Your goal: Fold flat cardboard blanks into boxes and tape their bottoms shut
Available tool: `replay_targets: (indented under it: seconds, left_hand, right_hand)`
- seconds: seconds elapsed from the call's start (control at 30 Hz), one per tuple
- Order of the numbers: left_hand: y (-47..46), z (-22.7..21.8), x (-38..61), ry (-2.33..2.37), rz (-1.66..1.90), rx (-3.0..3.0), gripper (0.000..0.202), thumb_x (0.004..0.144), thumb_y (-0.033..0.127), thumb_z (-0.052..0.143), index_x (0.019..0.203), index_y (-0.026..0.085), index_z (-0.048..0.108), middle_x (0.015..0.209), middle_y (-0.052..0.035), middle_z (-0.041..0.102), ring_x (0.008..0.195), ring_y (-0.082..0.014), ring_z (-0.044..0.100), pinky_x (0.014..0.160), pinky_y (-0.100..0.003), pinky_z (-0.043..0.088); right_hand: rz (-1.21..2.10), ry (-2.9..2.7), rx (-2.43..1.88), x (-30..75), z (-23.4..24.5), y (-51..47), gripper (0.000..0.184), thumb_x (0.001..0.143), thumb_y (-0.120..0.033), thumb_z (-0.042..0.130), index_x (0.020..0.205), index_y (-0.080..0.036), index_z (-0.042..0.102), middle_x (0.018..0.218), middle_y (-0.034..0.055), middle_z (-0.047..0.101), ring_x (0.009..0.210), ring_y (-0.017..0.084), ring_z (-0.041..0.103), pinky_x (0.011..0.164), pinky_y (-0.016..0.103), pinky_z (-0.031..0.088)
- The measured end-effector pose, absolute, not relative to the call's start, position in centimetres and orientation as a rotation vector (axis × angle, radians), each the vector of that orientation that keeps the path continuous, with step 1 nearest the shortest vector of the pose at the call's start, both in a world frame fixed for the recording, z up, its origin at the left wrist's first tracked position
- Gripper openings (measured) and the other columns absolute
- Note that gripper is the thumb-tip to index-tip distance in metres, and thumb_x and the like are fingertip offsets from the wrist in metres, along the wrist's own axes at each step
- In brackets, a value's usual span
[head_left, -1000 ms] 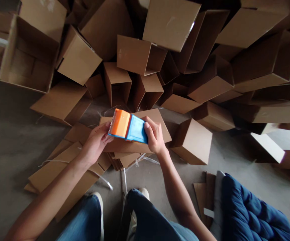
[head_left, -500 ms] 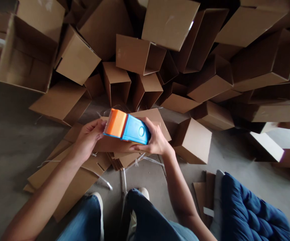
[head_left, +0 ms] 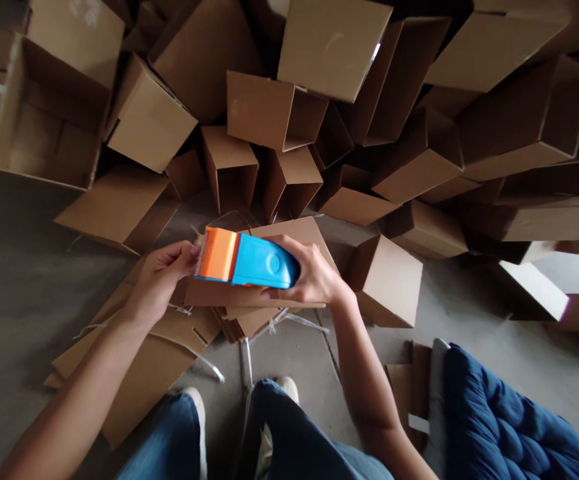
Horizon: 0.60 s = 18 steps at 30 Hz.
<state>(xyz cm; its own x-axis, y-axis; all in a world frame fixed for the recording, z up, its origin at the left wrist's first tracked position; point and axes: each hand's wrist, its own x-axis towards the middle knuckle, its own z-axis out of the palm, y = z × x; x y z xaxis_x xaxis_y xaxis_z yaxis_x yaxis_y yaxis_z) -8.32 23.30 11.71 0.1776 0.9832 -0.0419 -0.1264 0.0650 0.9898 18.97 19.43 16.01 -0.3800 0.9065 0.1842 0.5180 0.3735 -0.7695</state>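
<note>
A blue and orange tape dispenser (head_left: 249, 259) is held level above a cardboard box (head_left: 294, 230), its toothed cutting edge facing left. My right hand (head_left: 312, 270) wraps round the blue rear end. At the toothed end, my left hand (head_left: 167, 277) is closed in a pinch; clear tape seems to be between its fingertips, though it is hard to see. The box under the dispenser rests on a stack of flattened cardboard (head_left: 169, 363), and the dispenser and hands cover part of it.
Many open cardboard boxes (head_left: 262, 110) are piled beyond my hands. One box (head_left: 387, 283) stands on the floor at the right. A navy cushion (head_left: 504, 413) lies at the lower right. Loose white strapping (head_left: 249, 360) trails between my shoes (head_left: 287, 387).
The dispenser has shifted slightly left and turned to lie more level. My left hand has moved a little left and stays at the toothed end; my right hand keeps its grip.
</note>
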Motion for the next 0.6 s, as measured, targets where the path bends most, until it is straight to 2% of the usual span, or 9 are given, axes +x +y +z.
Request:
replay_targets:
  seconds: [0.13,0.23,0.4,0.5,0.6]
  left_hand:
    - [23.2,11.6,-8.9,1.045,1.075,1.205,0.056,0.078,0.059,0.084,0.057,0.019,0.051,0.060,0.0041,0.042,0.060,-0.0110,0.032,0.055,-0.027,0.024]
    - [23.6,11.7,-9.8,1.066,1.084,1.232,0.053,0.081,0.054,0.083,0.057,0.018,0.052,0.059,0.0046,0.042,0.061,-0.0110,0.035,0.057,-0.027,0.028]
    - [24.7,11.8,-12.4,1.145,1.300,1.138,0.044,0.060,0.048,0.096,0.055,0.020,0.062,0.054,0.0058,0.048,0.056,-0.0092,0.040,0.055,-0.025,0.034]
    - [25.2,11.9,-14.3,1.204,1.282,1.166,0.030,0.059,0.036,0.095,0.056,0.022,0.068,0.054,0.0043,0.056,0.056,-0.0096,0.047,0.053,-0.024,0.038]
    - [25.4,12.3,-15.8,1.259,1.352,1.143,0.019,0.056,0.027,0.090,0.057,0.023,0.071,0.051,0.0053,0.057,0.053,-0.0090,0.049,0.055,-0.023,0.043]
  right_hand:
    - [0.821,-2.041,-1.230,19.1,16.1,19.4,0.070,0.067,-0.043,0.091,0.128,-0.019,0.066,0.106,0.0062,0.076,0.091,0.023,0.070,0.075,0.031,0.052]
    - [0.801,-2.065,-1.253,19.6,16.1,19.4,0.071,0.067,-0.048,0.091,0.127,-0.018,0.067,0.100,0.0049,0.075,0.085,0.021,0.068,0.073,0.030,0.052]
    - [0.781,-2.020,-1.243,21.5,16.2,19.3,0.083,0.064,-0.056,0.093,0.133,-0.016,0.067,0.110,0.0085,0.076,0.094,0.026,0.071,0.081,0.035,0.054]
    - [0.808,-2.029,-1.231,22.5,16.4,19.0,0.087,0.061,-0.058,0.094,0.134,-0.018,0.068,0.111,0.0081,0.077,0.101,0.028,0.072,0.086,0.037,0.055]
    - [0.813,-2.009,-1.265,23.1,16.6,18.8,0.090,0.056,-0.063,0.095,0.130,-0.018,0.070,0.110,0.0082,0.077,0.102,0.030,0.072,0.087,0.038,0.055]
